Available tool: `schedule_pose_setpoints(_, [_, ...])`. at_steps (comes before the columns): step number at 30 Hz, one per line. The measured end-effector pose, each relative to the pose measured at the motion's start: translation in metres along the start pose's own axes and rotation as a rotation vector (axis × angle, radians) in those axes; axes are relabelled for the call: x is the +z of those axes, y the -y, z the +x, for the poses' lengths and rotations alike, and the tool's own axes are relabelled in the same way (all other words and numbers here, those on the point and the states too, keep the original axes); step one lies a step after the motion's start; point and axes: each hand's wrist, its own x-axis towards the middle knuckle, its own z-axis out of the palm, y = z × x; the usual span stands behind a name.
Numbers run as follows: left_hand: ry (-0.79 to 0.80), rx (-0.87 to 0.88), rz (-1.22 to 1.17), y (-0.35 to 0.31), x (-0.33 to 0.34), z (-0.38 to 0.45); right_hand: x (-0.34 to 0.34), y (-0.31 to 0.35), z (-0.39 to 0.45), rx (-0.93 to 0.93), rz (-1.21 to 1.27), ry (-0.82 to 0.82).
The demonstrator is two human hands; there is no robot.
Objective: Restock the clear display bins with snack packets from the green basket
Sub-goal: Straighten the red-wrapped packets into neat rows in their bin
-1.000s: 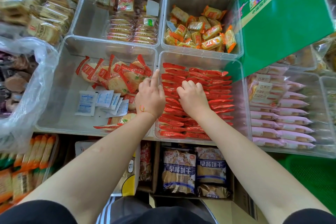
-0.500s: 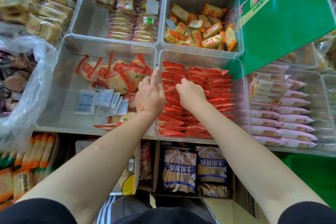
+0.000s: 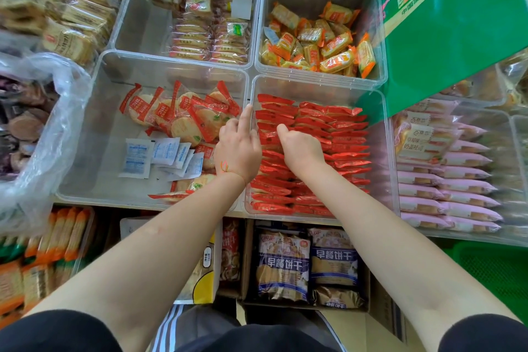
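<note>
Both hands worked in the near clear bin [image 3: 383, 134], which held rows of red packets [image 3: 328, 134] packed on edge, filling most of its floor. The right hand [image 3: 300, 151] lay knuckles-up on the middle rows, its fingers curled down among the red packets; whether they actually pinched one could not be told, since the fingertips were hidden beneath the hand. The left hand [image 3: 238, 148] rested at the bin's left wall, index finger straight and pointing along that wall, the other fingers folded under, holding nothing that showed. A thin coloured string [image 3: 228, 170] circled the left wrist. Just left, a second bin [image 3: 94, 134] held round cracker packets [image 3: 185, 117] with red bands and a few small white sachets [image 3: 157, 156]. Behind, another bin held orange-yellow packets [image 3: 320, 43]. The green basket [image 3: 491, 274] showed at the lower right, below the bin of pink packets [image 3: 457, 180], well apart from both hands.
</note>
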Motion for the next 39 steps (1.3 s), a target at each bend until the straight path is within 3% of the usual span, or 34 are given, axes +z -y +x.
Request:
schedule_pose_setpoints(3, [0.003,0.002,0.001,0.0,0.0,0.0,-0.005,-0.01,-0.002,-0.008,0.02,0.023])
schedule_pose_setpoints(7, [0.001,0.005,-0.005,0.0,0.0,0.0,-0.009,-0.023,-0.008,0.067,0.219,-0.132])
schedule_pose_setpoints(9, [0.005,0.006,-0.002,0.001,0.0,0.0,-0.011,-0.026,-0.013,0.052,0.244,-0.064])
schedule_pose_setpoints(12, [0.01,0.0,-0.002,0.0,0.0,0.0,-0.008,-0.024,-0.018,0.001,0.156,0.161])
schedule_pose_setpoints(17, [0.003,0.001,-0.003,-0.001,0.0,-0.001,0.003,-0.011,-0.019,0.009,-0.014,0.021])
schedule_pose_setpoints(25, [0.001,-0.011,-0.01,0.0,0.001,0.0,-0.001,0.003,-0.019,0.033,-0.122,0.098])
schedule_pose_setpoints(32, [-0.001,-0.009,-0.011,0.001,0.001,-0.001,0.013,-0.005,-0.006,-0.132,-0.241,-0.115])
schedule_pose_setpoints(36, [0.002,-0.009,-0.009,0.001,0.001,-0.001,-0.002,-0.005,-0.018,-0.036,-0.237,0.044])
schedule_pose_setpoints(39, [0.001,-0.006,0.0,0.001,0.001,-0.001,-0.013,-0.008,-0.017,0.026,-0.049,0.069])
